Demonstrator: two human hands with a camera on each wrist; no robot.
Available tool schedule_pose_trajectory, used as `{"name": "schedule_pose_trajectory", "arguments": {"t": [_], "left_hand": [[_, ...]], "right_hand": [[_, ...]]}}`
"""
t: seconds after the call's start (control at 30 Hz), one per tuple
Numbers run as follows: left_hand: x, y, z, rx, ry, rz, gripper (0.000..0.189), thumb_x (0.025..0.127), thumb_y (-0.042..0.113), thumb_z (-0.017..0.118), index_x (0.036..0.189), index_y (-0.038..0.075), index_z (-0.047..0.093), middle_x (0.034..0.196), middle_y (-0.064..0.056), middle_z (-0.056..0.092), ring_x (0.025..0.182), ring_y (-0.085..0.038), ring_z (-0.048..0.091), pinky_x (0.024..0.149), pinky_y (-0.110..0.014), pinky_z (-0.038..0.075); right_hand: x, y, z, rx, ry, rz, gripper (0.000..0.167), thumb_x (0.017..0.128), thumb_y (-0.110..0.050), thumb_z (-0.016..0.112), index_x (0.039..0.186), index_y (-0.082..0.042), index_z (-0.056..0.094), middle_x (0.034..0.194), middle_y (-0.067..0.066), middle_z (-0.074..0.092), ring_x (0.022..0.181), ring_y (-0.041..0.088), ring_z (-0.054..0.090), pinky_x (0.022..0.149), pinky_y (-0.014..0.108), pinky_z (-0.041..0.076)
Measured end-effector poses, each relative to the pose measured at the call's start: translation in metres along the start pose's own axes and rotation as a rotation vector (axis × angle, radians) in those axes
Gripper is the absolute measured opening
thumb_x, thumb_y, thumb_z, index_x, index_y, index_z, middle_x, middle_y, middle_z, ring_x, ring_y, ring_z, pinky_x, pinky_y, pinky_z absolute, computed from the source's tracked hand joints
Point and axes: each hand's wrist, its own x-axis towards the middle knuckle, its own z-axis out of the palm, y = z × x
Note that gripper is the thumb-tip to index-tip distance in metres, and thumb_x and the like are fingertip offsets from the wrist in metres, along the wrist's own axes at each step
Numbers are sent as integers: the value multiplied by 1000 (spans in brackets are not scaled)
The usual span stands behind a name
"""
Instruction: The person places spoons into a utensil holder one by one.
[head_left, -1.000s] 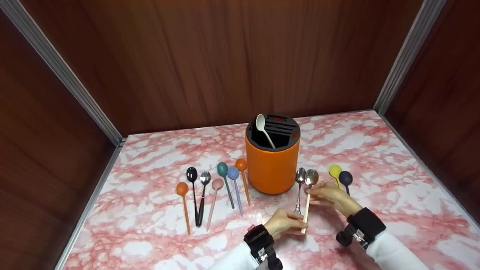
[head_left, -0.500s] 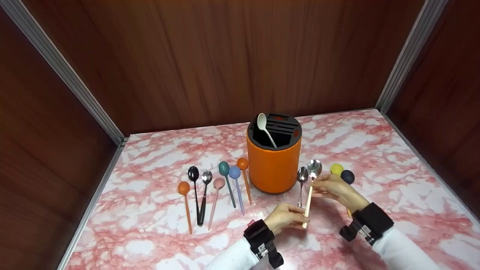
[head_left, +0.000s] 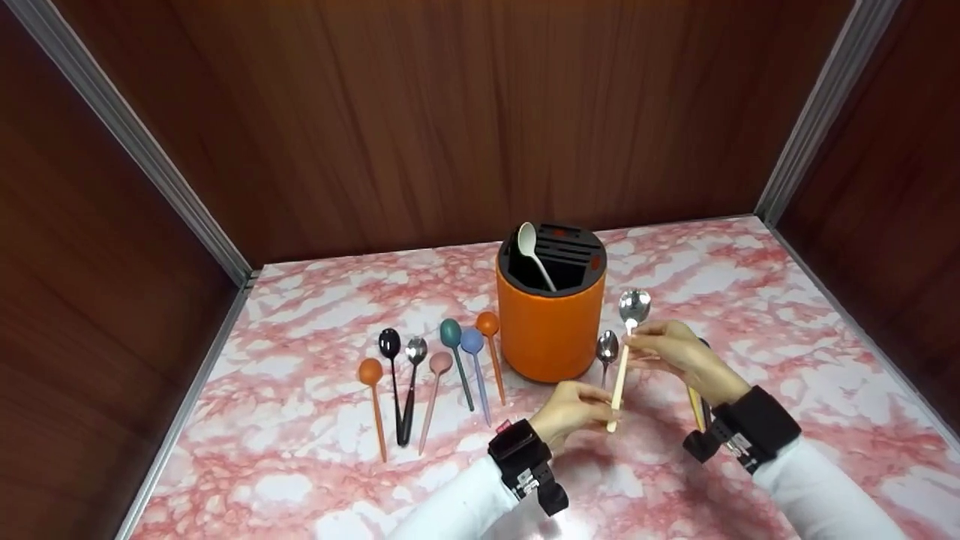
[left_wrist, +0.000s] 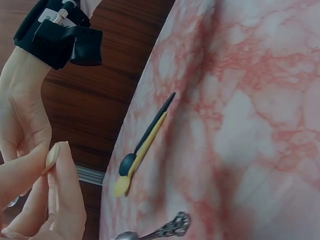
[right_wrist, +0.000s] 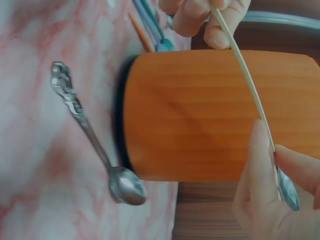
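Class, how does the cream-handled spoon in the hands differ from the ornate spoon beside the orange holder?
The cream-handled spoon is held up by the left hand and right hand; the ornate spoon lies on the table. The cream-handled spoon's handle is plain; the ornate spoon's is patterned metal. Both have shiny metal bowls.

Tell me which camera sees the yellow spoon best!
The left wrist view: the yellow spoon shows bowl and handle. The head view shows only some handle, the right hand hiding its bowl; the right wrist view, none.

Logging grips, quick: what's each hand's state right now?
Left hand: closed, pinching the handle end of the cream-handled silver-bowled spoon.
Right hand: closed, pinching it near the bowl.
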Motion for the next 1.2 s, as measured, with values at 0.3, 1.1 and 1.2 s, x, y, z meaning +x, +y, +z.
{"name": "schedule_pose_trajectory", "arguments": {"t": [0.3, 1.1, 1.2], "left_hand": [[-2, 18, -2, 18, 18, 61, 22, 81, -14, 66, 103, -15, 65, 84, -19, 70, 64, -13, 64, 70, -32, 61], [-3, 60, -8, 1, -12, 189, 22, 84, -15, 63, 106, -19, 63, 94, -25, 69, 65, -10, 60, 73, -31, 61], [-3, 64, -9, 21, -12, 211, 22, 84, -13, 64, 106, -18, 64, 94, -23, 69, 64, -9, 60, 72, -30, 60]], "right_hand": [[-1, -24, 5, -55, 13, -45, 19, 97, -9, 58, 107, 7, 57, 94, 4, 60, 83, 10, 62, 83, 25, 56], [-4, -76, 11, 3, 52, -112, 17, 98, -5, 55, 108, 9, 51, 88, 3, 61, 79, 10, 60, 80, 23, 57], [-4, -80, 12, 28, 59, -125, 14, 98, -3, 54, 106, 8, 50, 87, 4, 60, 77, 10, 62, 79, 23, 57]]}}
